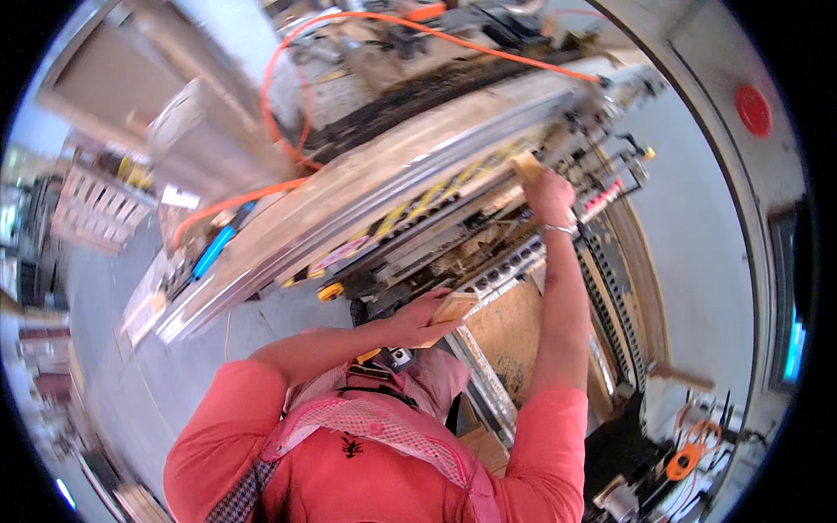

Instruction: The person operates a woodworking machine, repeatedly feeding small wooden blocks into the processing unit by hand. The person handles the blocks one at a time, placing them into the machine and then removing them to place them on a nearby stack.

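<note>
Close to my body, my left hand is closed on a small pale wooden block, which sticks out to the right of the fingers. My right arm reaches forward over the machine. At its end my right hand grips a short yellowish wooden piece, with the fingers partly hidden from above. Beneath that hand lies the long machine bed, with metal rails and a row of dark round parts. A yellow-and-black striped strip runs along its far side.
A long wooden board with metal edging crosses beyond the machine. An orange hose loops over it. Black cable chain curves at the right, beside a white panel with a red round button. A plywood surface lies nearer me.
</note>
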Motion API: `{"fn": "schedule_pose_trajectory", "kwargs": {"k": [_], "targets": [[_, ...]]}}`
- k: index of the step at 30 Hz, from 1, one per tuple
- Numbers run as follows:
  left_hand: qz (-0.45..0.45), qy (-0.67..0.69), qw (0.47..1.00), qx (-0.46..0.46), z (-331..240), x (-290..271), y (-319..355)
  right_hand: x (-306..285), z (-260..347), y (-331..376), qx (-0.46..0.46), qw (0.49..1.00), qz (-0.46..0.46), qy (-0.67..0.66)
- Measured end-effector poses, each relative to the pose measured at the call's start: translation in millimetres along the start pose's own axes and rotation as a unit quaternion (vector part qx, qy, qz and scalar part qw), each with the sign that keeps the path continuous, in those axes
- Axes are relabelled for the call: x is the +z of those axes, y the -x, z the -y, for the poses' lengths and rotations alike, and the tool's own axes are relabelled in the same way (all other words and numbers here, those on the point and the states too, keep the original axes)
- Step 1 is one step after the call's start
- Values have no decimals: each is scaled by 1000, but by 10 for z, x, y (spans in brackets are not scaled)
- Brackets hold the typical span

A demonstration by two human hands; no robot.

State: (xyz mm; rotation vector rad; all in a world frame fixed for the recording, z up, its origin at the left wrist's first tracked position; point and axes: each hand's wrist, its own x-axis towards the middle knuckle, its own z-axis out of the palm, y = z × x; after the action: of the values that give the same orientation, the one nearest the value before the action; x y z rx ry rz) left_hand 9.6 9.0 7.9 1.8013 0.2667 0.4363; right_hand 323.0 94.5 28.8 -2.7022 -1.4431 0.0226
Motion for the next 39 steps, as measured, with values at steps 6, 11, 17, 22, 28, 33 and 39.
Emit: {"fn": "schedule_pose_trajectory", "kwargs": {"k": [6, 11, 17, 22, 28, 33, 39], "targets": [[-86, -37, 994, -63, -185, -138, 439, 17, 21, -18, -21, 998, -8, 60], [-187, 279, 928, -161, -377, -449, 1521, -84, 98, 134, -77, 994, -74, 36], [-330, -29, 883, -332, -158, -1282, 3035, -74, 315, 897, 26, 987, -142, -73], [-517, 157, 796, -273, 375, -2445, 3446, -3, 523, 1640, 32, 978, -109, -174], [-515, 147, 808, -246, 1456, -3593, 3054, 22, 552, 2553, 6, 978, -79, -195], [-491, 167, 808, -279, 1943, -3892, 2783, -166, 592, 3382, 90, 983, -4, -162], [-502, 137, 796, -310, 1938, -3854, 2679, 27, 384, 4177, 102, 973, 16, -207]]}}
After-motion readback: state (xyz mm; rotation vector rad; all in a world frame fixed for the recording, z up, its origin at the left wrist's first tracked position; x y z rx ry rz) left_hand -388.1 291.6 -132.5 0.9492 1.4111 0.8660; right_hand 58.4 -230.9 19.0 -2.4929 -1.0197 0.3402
